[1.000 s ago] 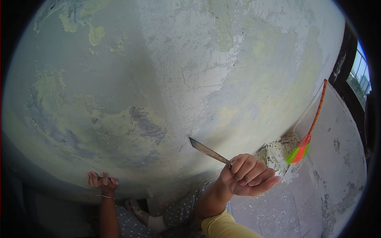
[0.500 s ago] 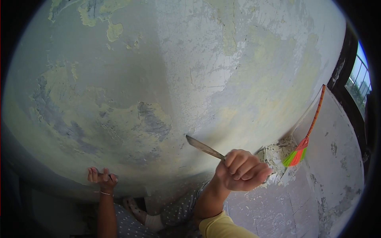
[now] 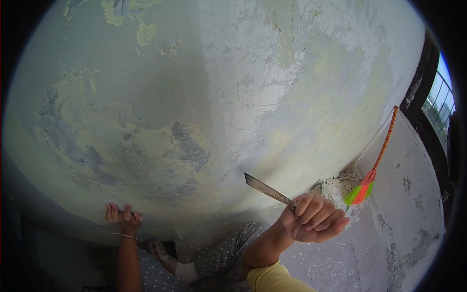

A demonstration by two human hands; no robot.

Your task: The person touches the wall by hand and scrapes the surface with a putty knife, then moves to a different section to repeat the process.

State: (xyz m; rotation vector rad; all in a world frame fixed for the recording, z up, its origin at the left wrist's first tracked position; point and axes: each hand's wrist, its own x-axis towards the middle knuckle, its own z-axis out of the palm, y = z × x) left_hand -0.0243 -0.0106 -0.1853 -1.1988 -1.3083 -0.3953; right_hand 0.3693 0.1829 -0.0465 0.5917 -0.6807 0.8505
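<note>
My right hand (image 3: 316,217) is closed in a fist around a scraper (image 3: 268,189). Its flat, smeared metal blade points up and left, close in front of the patchy wall (image 3: 233,97). Flaked paint, yellowish areas and grey scraped spots cover that wall. Low on the left, my left hand (image 3: 124,217) is raised against the wall's lower part with curled fingers. Something thin and dark shows between its fingers and thumb, and I cannot tell what it is.
A broom (image 3: 362,187) with orange and green bristles leans in the corner at right. Beside it lies a pile of scraped-off flakes (image 3: 335,187) on the dusty floor (image 3: 335,258). A dark-framed window (image 3: 440,97) is at the far right. My bent legs (image 3: 219,258) are below.
My right hand with the scraper has moved right and slightly down, its blade tip farther from the grey scraped patch. My left hand has hardly moved.
</note>
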